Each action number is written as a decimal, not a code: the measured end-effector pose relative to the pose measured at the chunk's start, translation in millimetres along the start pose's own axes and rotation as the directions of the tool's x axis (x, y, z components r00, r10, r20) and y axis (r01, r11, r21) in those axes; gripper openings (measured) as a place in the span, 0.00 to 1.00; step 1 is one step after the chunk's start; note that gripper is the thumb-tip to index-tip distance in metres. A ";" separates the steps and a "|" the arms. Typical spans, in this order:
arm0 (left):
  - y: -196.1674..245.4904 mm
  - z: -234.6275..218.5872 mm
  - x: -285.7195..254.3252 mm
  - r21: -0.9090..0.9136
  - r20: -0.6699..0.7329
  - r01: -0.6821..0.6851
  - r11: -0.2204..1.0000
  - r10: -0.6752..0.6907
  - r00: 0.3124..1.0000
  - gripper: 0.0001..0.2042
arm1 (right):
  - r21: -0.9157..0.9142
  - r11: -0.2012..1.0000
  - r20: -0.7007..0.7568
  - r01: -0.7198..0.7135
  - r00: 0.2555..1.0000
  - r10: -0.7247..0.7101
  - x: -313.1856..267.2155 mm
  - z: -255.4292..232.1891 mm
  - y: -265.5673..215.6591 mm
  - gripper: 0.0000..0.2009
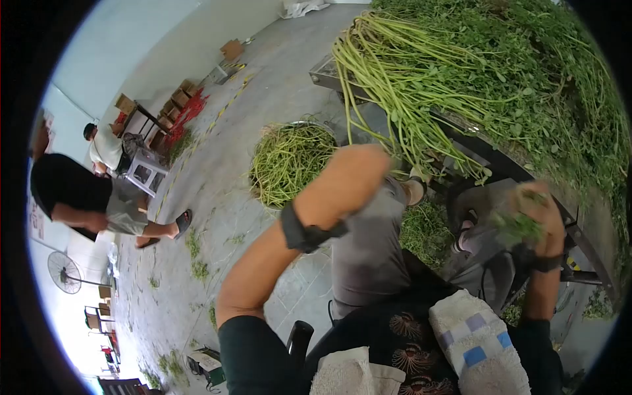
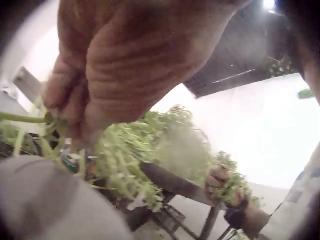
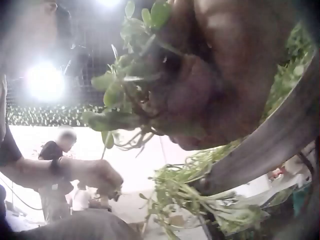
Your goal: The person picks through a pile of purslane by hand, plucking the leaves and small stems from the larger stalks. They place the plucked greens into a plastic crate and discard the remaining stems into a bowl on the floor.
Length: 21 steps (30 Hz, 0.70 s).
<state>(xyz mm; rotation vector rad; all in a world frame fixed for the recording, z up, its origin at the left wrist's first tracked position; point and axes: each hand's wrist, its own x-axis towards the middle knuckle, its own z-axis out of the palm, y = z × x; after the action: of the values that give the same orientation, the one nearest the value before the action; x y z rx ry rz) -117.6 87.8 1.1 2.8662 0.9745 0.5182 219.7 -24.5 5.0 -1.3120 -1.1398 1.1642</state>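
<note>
My left hand (image 1: 349, 174), blurred in the head view, hangs over my knee with its fingers curled. In the left wrist view its fingertips pinch a green plant stem (image 2: 22, 118). Off to the right, beside the table edge, my right hand (image 1: 545, 220) grips a small bunch of leafy green tops (image 3: 117, 92), whose leaves stick out past the curled fingers. Ahead of both hands, a big heap of leafy greens (image 1: 487, 72) covers the table, its long pale stems (image 1: 385, 72) hanging over the near edge.
A round basin (image 1: 322, 124) piled with cut stems (image 1: 289, 161) stands on the floor ahead left. Leafy scraps (image 1: 424, 230) lie by my feet below the dark table edge (image 1: 471, 141). Leftward are a walking person (image 1: 72, 191), a seated person (image 1: 108, 148), a stool (image 1: 146, 172) and a fan (image 1: 64, 271).
</note>
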 end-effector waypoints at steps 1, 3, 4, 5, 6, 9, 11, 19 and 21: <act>-19.7 -4.6 -15.8 0.045 -0.016 0.076 0.996 -0.075 0.997 0.09 | 0.006 1.000 0.010 -0.001 1.000 0.000 10.9 -18.1 5.0 0.14; -48.2 -16.1 -43.3 0.068 -0.124 0.256 0.964 -0.247 0.961 0.11 | -0.189 0.979 0.401 0.080 0.916 0.002 19.9 -46.9 17.3 0.14; -63.5 -25.9 -52.7 0.046 -0.223 0.363 0.931 -0.344 0.912 0.12 | -0.153 0.988 0.234 0.020 0.972 0.017 9.5 -38.4 17.9 0.14; -77.3 -36.1 -57.5 -0.060 -0.285 0.466 0.883 -0.463 0.839 0.12 | -0.156 0.988 0.226 0.005 0.974 0.031 2.8 -29.1 20.1 0.14; -90.5 -48.5 -59.5 -0.169 -0.331 0.557 0.813 -0.579 0.745 0.12 | -0.062 0.995 0.107 -0.073 0.991 0.079 -0.9 -19.4 23.5 0.14; -133.1 -73.9 -62.8 -0.221 -0.178 0.743 0.631 -0.776 0.606 0.19 | -0.031 0.993 0.052 -0.113 0.992 0.114 3.5 -18.3 53.8 0.14; -168.8 -58.3 -73.4 0.286 -0.396 0.709 0.644 -0.594 0.700 0.29 | 0.076 0.981 0.082 -0.178 0.982 0.172 -3.7 -13.7 63.5 0.11; -106.5 -22.3 -1.9 -0.082 -0.460 0.530 0.844 -0.504 0.731 0.28 | 0.217 0.968 0.051 -0.124 0.992 0.115 -16.4 -22.2 63.7 0.07; -83.8 -16.6 21.8 -0.169 -0.476 0.472 0.865 -0.491 0.730 0.26 | 0.158 0.981 0.034 -0.111 0.994 0.107 -17.2 -24.1 67.2 0.08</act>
<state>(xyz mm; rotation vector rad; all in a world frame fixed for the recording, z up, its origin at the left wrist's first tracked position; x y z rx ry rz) -155.5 166.9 8.6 2.3109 1.6926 1.2378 244.1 -47.3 -60.4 -1.2509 -0.9810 1.3280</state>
